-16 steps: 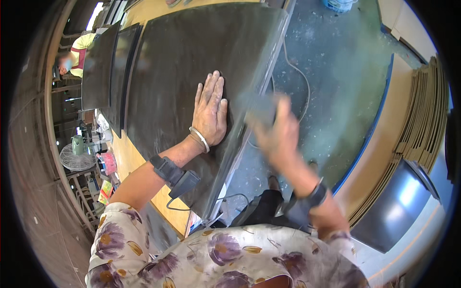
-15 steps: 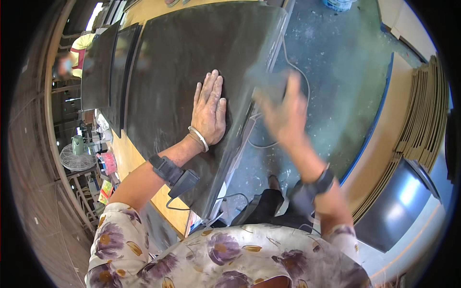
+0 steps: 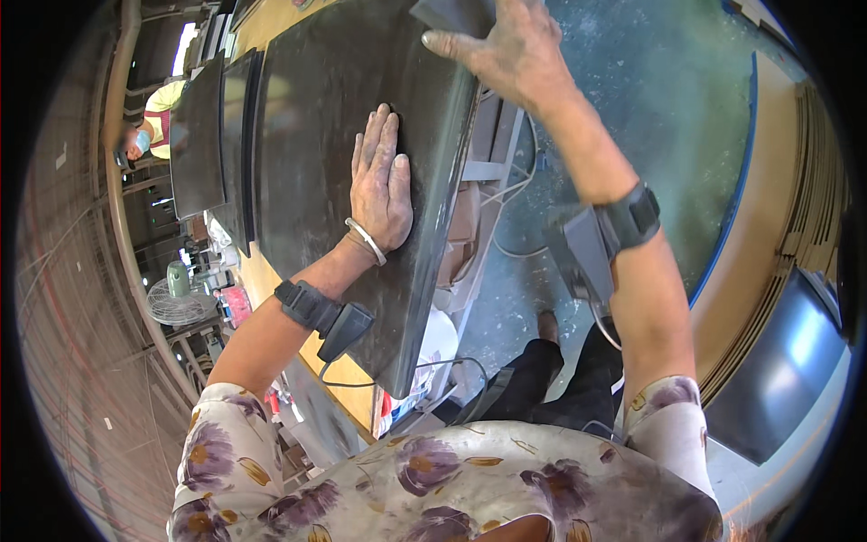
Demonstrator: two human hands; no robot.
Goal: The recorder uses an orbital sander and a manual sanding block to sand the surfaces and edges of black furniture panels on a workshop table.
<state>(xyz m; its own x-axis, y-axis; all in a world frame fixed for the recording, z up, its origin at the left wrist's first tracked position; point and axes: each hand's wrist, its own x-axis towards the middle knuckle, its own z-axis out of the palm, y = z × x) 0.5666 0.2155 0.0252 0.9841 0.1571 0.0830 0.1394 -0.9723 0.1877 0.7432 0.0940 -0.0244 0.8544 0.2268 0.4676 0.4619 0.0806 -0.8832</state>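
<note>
My left hand (image 3: pixel 381 194) lies flat on the dark panel (image 3: pixel 316 163), palm down, fingers straight and side by side, gripping nothing. It rests nearer the panel's right edge than its left. My right hand (image 3: pixel 522 50) is farther out, over that same right edge, with a grey block (image 3: pixel 456 14) grasped between thumb and fingers; the block runs out of view at the top, so I cannot tell how much of it bears on the panel.

The panel covers most of the bench (image 3: pixel 265 285), leaving bare wood along the left edge and at the near corner. Its right edge runs above some boxes (image 3: pixel 461 233) stowed below. Two more panels, a nearer one (image 3: pixel 237 135) and a farther one (image 3: pixel 197 135), stand past its left edge.

I judge the panel stiff and fairly heavy, its smooth face dusty and likely slippery, the edges easier to chip than the middle. To shift it I would take both long edges, well apart, rather than one corner. The block looks light and firm; I'd hold it by its sides, fingertips clear of the edge.
</note>
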